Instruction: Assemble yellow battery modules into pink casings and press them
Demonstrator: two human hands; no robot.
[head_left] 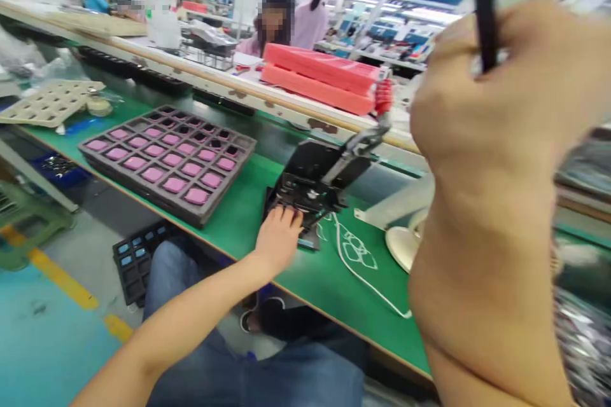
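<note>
My left hand (280, 238) reaches to the front of a black clamping fixture (310, 184). Its fingers are bent and close together at the fixture's lower part; what lies under the fingertips is hidden. A metal lever with a red grip (383, 96) slants up from this fixture to the right. Close to the camera, my right hand (501, 82) is raised high on the right, blurred, with its fingers curled closed. A narrow black strip (485, 25) sticks up out of it; the rest of that piece is hidden.
A dark foam tray (205, 210) with pink pieces and some black ones lies left of the fixture. A beige tray (52, 102) is further left. Red-orange foam blocks (319, 79) sit on the raised ledge. A white cable (367, 283) and a round lamp base (401, 248) stand right. Several people work beyond.
</note>
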